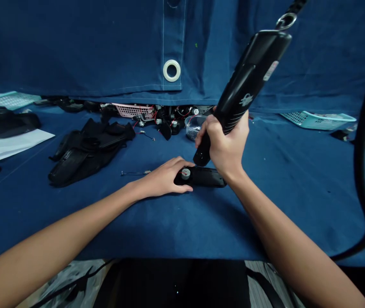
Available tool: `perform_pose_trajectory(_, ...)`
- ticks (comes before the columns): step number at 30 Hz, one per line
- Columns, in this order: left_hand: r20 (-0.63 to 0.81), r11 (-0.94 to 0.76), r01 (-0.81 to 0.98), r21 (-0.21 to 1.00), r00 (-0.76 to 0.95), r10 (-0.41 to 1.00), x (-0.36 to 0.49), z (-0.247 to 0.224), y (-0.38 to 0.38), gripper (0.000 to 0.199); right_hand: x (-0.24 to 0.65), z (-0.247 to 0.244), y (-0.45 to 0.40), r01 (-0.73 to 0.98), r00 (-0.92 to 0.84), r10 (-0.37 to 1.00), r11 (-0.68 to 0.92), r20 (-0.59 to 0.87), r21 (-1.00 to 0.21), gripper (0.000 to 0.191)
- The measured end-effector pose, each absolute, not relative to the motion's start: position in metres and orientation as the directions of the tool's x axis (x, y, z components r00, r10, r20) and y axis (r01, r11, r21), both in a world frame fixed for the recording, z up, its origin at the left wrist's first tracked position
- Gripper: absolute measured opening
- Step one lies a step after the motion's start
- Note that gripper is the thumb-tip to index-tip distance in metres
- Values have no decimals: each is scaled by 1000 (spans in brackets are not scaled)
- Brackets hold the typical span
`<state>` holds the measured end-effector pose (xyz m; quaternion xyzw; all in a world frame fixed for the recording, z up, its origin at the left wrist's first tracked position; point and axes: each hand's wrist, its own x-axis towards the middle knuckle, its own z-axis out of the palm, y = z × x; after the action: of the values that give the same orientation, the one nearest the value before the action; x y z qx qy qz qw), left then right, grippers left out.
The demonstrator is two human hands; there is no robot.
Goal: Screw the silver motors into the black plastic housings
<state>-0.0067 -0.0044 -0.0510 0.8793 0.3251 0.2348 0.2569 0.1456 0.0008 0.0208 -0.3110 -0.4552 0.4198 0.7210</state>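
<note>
My right hand [225, 143] is wrapped round a black electric screwdriver [244, 81], which hangs tilted from a ring at its top end. Its lower end is just above a long black plastic housing [208, 176] lying on the blue cloth; the bit itself cannot be made out. My left hand [169, 176] grips the left end of this housing between thumb and fingers. A small round silver motor [185, 173] with a red wire sits in the housing there. Behind my right hand stands a clear round tub [195, 126] with small dark pieces, partly hidden.
Several black plastic parts [89, 149] lie in a pile at left, near a white paper [18, 143]. A pink basket [134, 110] and wired parts sit under the blue curtain [105, 47]. A turquoise basket [320, 120] stands at right. A thick black cable [362, 158] hangs down the right side.
</note>
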Motion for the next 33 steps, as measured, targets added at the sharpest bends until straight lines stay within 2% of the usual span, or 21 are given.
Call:
perform_pose_trajectory(5, 248, -667, 465, 582, 680, 690, -6, -51, -3, 51, 143, 19, 0, -355, 256, 909, 405, 329, -842, 23)
perform_pose_trajectory(11, 258, -674, 484, 558, 671, 696, -5, -51, -5, 52, 143, 19, -1, -304, 228, 898, 433, 376, -849, 24)
perform_pose_trajectory(22, 245, -660, 494, 566, 664, 707, -4, -49, -6, 49, 139, 17, -5, -330, 263, 917, 377, 299, -865, 24)
perform_pose_trajectory(25, 233, -663, 509, 549, 668, 707, -4, -49, -5, 48, 138, 17, -7, -258, 237, 897, 429, 374, -866, 27)
perform_pose_trajectory(29, 194, -651, 526, 547, 677, 710, -4, -48, -6, 55, 139, 16, -9, -117, 97, 851, 524, 515, -844, 28)
perform_pose_trajectory(33, 125, -606, 566, 558, 665, 736, -4, -47, -7, 67, 136, 21, -13, -84, 26, 844, 536, 536, -840, 32)
